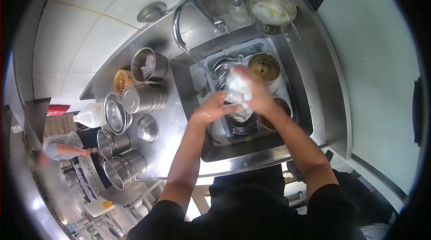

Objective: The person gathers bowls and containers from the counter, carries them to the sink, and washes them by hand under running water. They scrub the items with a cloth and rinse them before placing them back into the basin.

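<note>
Above the sink basin, my right hand (257,88) is closed on a crumpled white cloth (238,88), and motion smears both. My left hand (212,108) reaches in from the left, its thumb and fingers closed at the cloth's lower edge. Part of a rounded metal thing seems to show between the hands, but the cloth mostly covers it. Below them sits a grey plastic tub (221,135) with stacked metal dishes (244,128) in it. A metal pot (265,67) with brownish liquid stands beside my right hand.
Water runs from a curved faucet (176,29) at the back left. A soap bottle (237,10) and a pot of pale suds (271,10) stand behind the basin. Metal pots (143,98), a bamboo steamer (122,81) and a white jug (90,115) crowd the left counter. Another person (67,146) is farther left.
</note>
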The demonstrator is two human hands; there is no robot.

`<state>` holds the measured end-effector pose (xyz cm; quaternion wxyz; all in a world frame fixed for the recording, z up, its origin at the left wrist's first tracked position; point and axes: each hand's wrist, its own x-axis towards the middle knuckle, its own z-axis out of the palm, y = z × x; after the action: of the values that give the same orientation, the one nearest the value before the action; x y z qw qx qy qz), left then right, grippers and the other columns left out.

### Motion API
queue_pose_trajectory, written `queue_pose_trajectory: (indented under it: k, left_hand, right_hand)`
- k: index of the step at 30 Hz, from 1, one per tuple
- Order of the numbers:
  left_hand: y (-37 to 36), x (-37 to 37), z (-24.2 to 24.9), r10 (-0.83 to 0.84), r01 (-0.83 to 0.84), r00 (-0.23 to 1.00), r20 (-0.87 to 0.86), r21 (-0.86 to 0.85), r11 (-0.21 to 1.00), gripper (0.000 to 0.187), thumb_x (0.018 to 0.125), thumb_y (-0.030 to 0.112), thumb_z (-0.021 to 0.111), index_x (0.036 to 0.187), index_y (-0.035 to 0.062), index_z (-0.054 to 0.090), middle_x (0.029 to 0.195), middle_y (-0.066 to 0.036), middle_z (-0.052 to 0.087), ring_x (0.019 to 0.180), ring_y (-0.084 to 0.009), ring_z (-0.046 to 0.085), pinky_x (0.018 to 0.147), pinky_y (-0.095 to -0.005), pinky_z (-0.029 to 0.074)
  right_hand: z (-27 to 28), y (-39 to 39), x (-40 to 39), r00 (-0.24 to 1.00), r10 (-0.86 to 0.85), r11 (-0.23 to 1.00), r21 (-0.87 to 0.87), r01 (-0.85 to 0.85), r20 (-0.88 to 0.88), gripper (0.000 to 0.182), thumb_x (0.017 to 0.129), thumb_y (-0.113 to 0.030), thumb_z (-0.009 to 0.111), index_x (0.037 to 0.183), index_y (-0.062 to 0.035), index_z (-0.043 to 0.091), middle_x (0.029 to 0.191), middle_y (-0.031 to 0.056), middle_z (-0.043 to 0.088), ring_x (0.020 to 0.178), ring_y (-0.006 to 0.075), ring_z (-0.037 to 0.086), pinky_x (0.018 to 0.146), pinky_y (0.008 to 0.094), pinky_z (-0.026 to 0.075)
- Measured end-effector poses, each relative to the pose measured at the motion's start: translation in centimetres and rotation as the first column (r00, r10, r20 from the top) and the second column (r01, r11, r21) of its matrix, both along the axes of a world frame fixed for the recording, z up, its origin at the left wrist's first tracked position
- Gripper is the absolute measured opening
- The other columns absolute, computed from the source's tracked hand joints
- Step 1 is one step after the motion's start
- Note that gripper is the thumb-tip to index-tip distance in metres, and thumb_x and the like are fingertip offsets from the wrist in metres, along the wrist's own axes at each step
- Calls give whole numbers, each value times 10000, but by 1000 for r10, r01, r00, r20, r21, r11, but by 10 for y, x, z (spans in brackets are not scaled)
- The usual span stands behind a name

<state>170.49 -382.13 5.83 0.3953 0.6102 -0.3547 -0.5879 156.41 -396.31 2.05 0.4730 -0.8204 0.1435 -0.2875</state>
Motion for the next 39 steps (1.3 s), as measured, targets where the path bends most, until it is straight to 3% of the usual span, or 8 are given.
queue_pose_trajectory:
  k: [5,9,11,14,19,22,28,39]
  left_hand:
    - [25,7,-27,407,-485,757,-511,-22,874,395,912,165,781,1248,2,652,1195,-114,703,1120,-220,660,969,-360,518]
    - [-4,-26,-63,678,-794,348,-648,181,581,573,972,340,711,1411,25,520,1345,-122,607,1267,-250,578,1052,-408,484]
    - [-12,-23,-86,787,-772,309,-535,342,535,603,1006,432,651,1421,16,514,1327,-123,621,1258,-256,590,1044,-388,492]
    - [-14,-27,-67,699,-693,476,-534,261,672,733,994,546,618,1455,-5,471,1411,-118,568,1286,-253,547,1111,-393,414]
    - [14,-30,-92,776,-785,565,-279,107,610,678,1002,479,635,1479,32,458,1420,-150,571,1307,-307,559,1100,-486,455]
    - [21,-16,-60,627,-765,471,-621,67,641,631,1002,395,663,1459,7,468,1443,-162,551,1299,-303,556,1067,-531,486]
    - [18,0,-115,588,-778,311,-747,155,609,650,1041,535,525,1483,60,474,1478,-72,546,1354,-290,500,1140,-527,401]
    - [-19,15,-63,571,-592,805,162,146,793,1061,891,554,671,1648,65,111,1612,-210,339,1432,-345,412,1162,-444,356]
  right_hand:
    - [-70,-26,6,993,114,-355,933,59,-19,386,1061,-277,451,1330,-47,605,1297,132,642,1188,284,640,1048,468,517]
    - [-84,71,24,856,-454,52,952,303,-247,499,1067,-319,445,1481,-39,461,1483,163,504,1415,314,446,1194,467,329]
    - [-76,100,35,796,-583,722,347,599,-161,483,985,-221,574,1405,7,500,1506,194,460,1440,301,409,1191,394,307]
    - [-37,63,30,935,-352,860,-407,308,-36,472,976,-222,577,1374,24,518,1428,241,513,1387,364,462,1169,424,337]
    - [-122,-17,52,875,-70,993,53,108,-479,446,1048,-325,500,1340,-6,609,1276,189,665,1205,367,616,1057,459,462]
    - [-149,-6,11,987,-17,188,969,160,-159,481,1062,-386,477,1365,-36,606,1357,137,649,1212,285,630,1027,424,499]
    - [-62,30,-3,907,-349,-376,851,-366,236,472,1052,-373,540,1363,-20,585,1294,123,672,1177,276,651,1016,440,528]
    - [-52,64,50,841,39,981,179,70,-539,333,855,-297,689,996,5,699,999,288,706,974,454,690,862,504,540]
